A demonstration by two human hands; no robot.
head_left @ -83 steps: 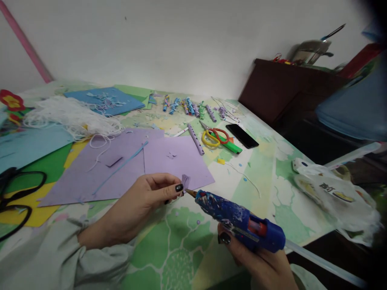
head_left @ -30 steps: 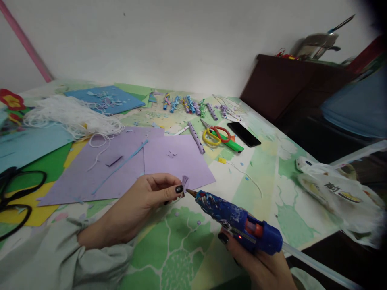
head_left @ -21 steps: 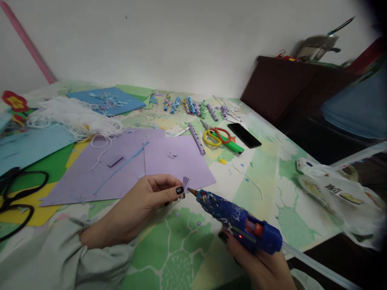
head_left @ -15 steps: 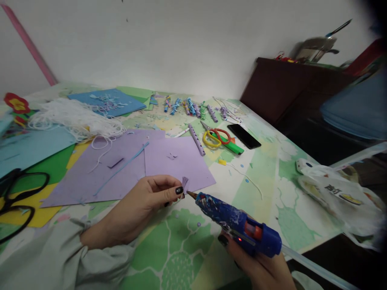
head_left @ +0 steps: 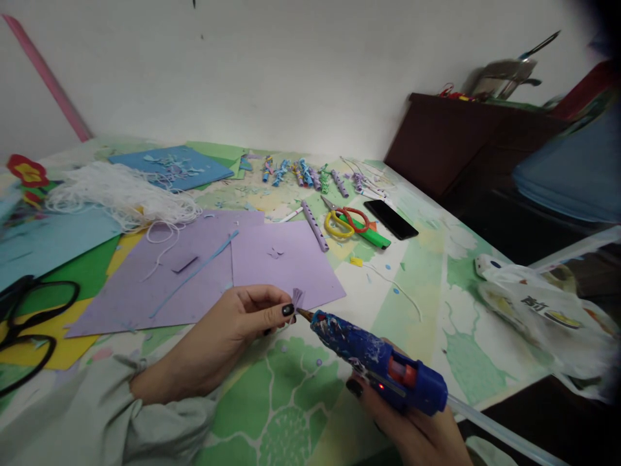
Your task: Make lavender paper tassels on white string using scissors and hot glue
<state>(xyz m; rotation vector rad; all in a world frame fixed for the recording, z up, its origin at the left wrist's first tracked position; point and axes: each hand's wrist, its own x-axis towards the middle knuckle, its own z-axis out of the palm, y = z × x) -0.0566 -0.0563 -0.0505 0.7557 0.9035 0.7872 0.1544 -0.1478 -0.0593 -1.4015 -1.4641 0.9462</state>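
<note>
Between the thumb and fingers of my left hand (head_left: 242, 323) is pinched a small purple paper tassel (head_left: 298, 298), its fringe fanned upward. My right hand (head_left: 412, 424) is wrapped round a blue hot glue gun (head_left: 378, 356) with a red light lit on its side. The gun's nozzle (head_left: 304, 314) points left and meets the tassel's lower part, close to my left thumb. Out of the gun's back runs a clear glue stick (head_left: 499, 430). Behind the tassel lies a light purple sheet (head_left: 286, 259), with a punched purple paper tube (head_left: 315, 225) at its right edge.
Scissors (head_left: 339, 225) with yellow and red handles lie on a green cutter (head_left: 376, 239), beside a black phone (head_left: 391, 219). A yellow tassel on a string (head_left: 356, 261) is nearer. White string (head_left: 126, 194) is heaped at left, above black scissors (head_left: 43, 310). A plastic bag (head_left: 548, 323) sits right.
The glue gun has shifted slightly left, its nozzle closer in against the purple tassel. My left hand stays almost where it was, still pinching the tassel.
</note>
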